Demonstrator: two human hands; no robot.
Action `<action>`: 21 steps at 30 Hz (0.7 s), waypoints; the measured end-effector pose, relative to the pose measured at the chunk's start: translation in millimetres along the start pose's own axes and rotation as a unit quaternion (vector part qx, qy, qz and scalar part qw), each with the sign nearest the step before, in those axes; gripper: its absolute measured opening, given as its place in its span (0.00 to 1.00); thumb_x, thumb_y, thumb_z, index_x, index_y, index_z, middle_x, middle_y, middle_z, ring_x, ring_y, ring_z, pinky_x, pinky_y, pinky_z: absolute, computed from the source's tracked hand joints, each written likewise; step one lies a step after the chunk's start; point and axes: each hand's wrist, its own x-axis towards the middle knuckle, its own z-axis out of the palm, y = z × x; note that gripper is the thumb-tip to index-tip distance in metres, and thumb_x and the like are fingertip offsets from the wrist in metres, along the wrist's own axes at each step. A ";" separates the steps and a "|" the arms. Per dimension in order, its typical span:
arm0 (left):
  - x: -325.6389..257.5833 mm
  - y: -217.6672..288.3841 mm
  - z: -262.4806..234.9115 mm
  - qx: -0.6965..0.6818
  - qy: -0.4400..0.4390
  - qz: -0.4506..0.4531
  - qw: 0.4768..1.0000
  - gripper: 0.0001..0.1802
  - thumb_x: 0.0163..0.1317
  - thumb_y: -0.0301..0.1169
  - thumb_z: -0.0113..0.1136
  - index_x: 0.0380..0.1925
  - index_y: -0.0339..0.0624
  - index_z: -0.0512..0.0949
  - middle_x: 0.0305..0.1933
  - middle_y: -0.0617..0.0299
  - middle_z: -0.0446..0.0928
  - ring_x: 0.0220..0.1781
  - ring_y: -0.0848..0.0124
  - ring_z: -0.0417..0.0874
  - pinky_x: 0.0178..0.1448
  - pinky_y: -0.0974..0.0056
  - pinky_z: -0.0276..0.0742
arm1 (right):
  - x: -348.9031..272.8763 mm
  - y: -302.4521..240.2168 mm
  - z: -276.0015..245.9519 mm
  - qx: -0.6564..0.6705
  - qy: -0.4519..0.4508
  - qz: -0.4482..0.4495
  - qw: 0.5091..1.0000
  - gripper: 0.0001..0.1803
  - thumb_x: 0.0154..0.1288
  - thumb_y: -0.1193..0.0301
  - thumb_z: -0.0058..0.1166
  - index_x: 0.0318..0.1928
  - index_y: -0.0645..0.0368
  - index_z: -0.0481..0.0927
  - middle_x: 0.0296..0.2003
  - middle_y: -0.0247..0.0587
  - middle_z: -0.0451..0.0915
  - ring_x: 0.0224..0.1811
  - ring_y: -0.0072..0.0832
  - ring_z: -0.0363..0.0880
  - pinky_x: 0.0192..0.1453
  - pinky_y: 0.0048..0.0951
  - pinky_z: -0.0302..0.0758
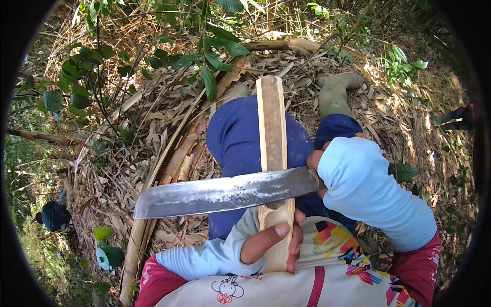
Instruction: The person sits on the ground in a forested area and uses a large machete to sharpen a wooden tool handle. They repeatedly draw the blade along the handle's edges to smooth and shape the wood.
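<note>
A split piece of bamboo (272,123) stands lengthwise in front of my body, its lower end close to my shirt. My left hand (266,244) is closed around its lower part, thumb across the front and fingertips showing on the right side. Just above that hand, a notch or hollow shows in the bamboo. My right hand (315,161), mostly hidden by the light blue sleeve, grips a machete (225,194) at its handle end. The broad, worn blade lies crosswise over the bamboo and points left. Its handle cannot be seen.
My knees in blue trousers (235,133) are bent beneath the bamboo, and a muddy boot (335,94) rests at the far right. Dry leaves and bamboo scraps cover the ground. A long pole (138,245), green containers (110,256), leafy branches (209,61) and another person (55,215) are around me.
</note>
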 end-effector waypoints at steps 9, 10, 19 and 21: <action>-0.5 2.8 0.1 -0.006 0.009 0.012 1.000 0.15 0.73 0.33 0.46 0.53 0.36 0.63 0.30 0.55 0.72 0.28 0.66 0.78 0.35 0.61 0.79 | 7.7 -2.6 3.1 -0.026 0.005 0.003 1.000 0.14 0.37 0.68 0.65 0.30 0.54 0.80 0.22 0.41 0.76 0.27 0.42 0.79 0.34 0.44 0.70; -0.4 1.9 -0.2 -0.012 0.009 0.011 1.000 0.15 0.73 0.33 0.46 0.53 0.36 0.63 0.30 0.55 0.72 0.28 0.66 0.78 0.35 0.61 0.79 | 7.7 -1.6 5.7 -0.024 0.005 0.009 1.000 0.14 0.37 0.68 0.65 0.30 0.54 0.79 0.22 0.41 0.76 0.27 0.42 0.79 0.34 0.44 0.70; 1.3 -1.5 -2.2 -0.025 0.009 0.019 0.999 0.14 0.73 0.33 0.47 0.52 0.37 0.63 0.29 0.55 0.72 0.27 0.66 0.78 0.34 0.61 0.80 | 10.8 -2.8 0.6 -0.050 -0.013 0.005 0.999 0.16 0.38 0.67 0.65 0.32 0.54 0.78 0.24 0.42 0.75 0.30 0.42 0.78 0.35 0.44 0.69; 1.9 -1.3 -2.0 -0.025 0.009 0.019 0.999 0.14 0.73 0.33 0.47 0.52 0.37 0.64 0.29 0.55 0.72 0.27 0.66 0.78 0.34 0.61 0.80 | 10.8 -0.5 2.0 -0.046 -0.006 0.006 0.999 0.16 0.38 0.67 0.65 0.33 0.55 0.78 0.24 0.42 0.75 0.30 0.43 0.78 0.36 0.44 0.69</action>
